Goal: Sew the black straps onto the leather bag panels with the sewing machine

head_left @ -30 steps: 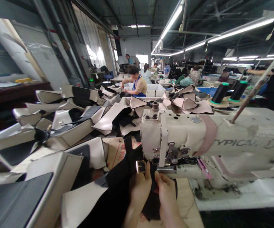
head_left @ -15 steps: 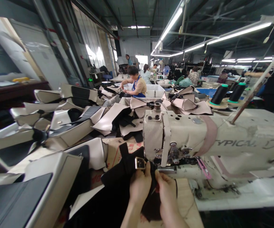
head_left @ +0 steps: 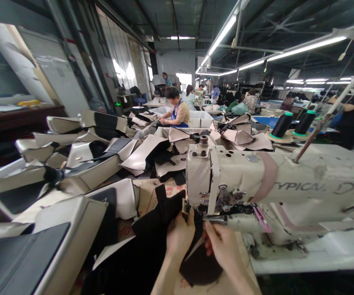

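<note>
**At the sewing machine (head_left: 235, 168), a black piece (head_left: 130, 264) partly hidden**

Just in front of the machine's head, the black piece runs from the bottom edge, which cuts it off, up to the metalwork; its folds merge into one dark mass. The left hand (head_left: 180, 233) lies on it, fingers bent under; their tips are out of sight, so I cannot tell whether they grip. A buckle (head_left: 184, 205) shows nearly edge-on at those fingers. The right hand (head_left: 221, 241) pinches the piece's edge between thumb and fingers, the lower ones blurred. Below hangs a dark rounded flap (head_left: 201, 268); whether it belongs to the same piece is unclear. The needle cannot be made out. Lettering on the machine runs off the right side.

To the left, cream parts (head_left: 57, 229) overlap, some cropped by the frame, and cover much of a red-printed board (head_left: 144, 196). Beyond, a co-worker (head_left: 180, 112) is half hidden behind the heap.
</note>
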`<state>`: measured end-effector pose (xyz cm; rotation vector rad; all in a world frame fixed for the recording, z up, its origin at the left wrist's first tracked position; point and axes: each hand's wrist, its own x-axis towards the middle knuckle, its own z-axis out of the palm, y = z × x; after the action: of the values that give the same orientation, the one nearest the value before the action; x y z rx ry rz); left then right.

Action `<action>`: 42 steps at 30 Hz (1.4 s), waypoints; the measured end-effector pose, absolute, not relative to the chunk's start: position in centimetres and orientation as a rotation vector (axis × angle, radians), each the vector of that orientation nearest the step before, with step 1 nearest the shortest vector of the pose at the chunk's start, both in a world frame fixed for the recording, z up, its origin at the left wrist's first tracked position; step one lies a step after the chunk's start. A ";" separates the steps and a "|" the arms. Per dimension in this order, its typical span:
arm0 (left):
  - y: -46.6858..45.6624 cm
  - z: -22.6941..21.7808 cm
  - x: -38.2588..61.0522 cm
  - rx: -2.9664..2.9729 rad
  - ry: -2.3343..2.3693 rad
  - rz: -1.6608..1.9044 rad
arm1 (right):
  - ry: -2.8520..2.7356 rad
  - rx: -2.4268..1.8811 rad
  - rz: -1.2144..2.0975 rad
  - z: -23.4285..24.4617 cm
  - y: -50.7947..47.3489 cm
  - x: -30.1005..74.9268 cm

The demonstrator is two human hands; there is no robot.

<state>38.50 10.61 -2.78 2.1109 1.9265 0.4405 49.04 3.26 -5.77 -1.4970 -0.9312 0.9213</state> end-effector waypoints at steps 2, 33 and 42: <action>10.6 -2.7 38.5 2.077 1.926 0.469 | -1.113 -1.664 0.516 -5.3 0.6 53.2; 11.0 -3.4 37.9 1.981 1.807 0.450 | -1.392 -1.890 -0.865 -5.4 -10.9 70.3; 11.0 -3.0 38.0 1.987 1.803 0.400 | -1.268 -1.646 0.462 -5.9 1.7 48.3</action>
<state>38.01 10.95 -3.01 1.9874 1.8034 0.4002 48.27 1.65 -5.87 -1.6464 -1.2675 0.4620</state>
